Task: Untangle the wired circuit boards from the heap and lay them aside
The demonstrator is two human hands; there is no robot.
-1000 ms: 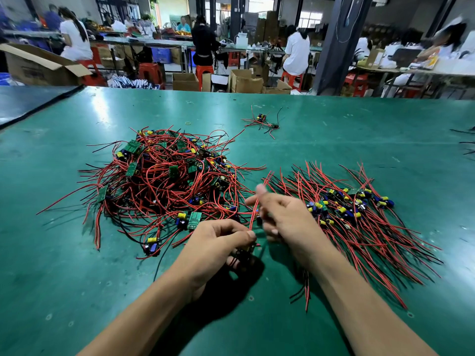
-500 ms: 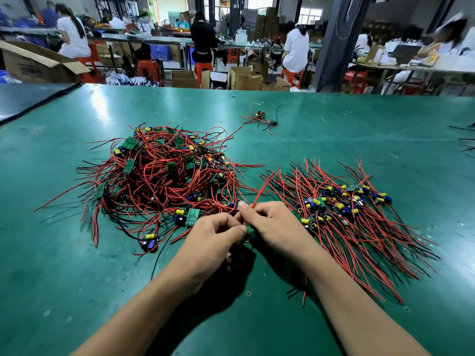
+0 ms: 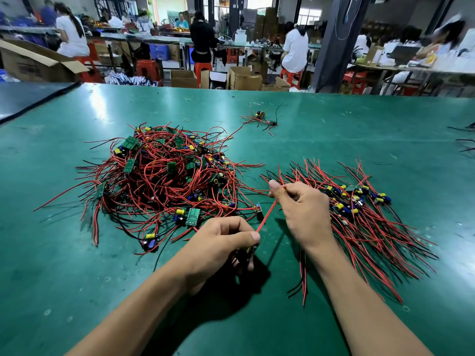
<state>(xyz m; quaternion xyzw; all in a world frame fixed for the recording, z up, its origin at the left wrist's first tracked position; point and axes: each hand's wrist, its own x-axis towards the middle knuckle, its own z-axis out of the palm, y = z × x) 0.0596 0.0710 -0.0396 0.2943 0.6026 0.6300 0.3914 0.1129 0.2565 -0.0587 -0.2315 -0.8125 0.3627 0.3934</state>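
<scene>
Between heap & sorted pile, both hands pinch one red wire: L low, R raised.

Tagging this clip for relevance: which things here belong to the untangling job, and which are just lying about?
Job: tangled heap of red-wired green circuit boards; laid-aside row of wired boards; taut red wire pinched by right hand, its board gripped in left hand.
Lying about: small pale rubber band; brown cardboard boxes; red plastic stools.
</scene>
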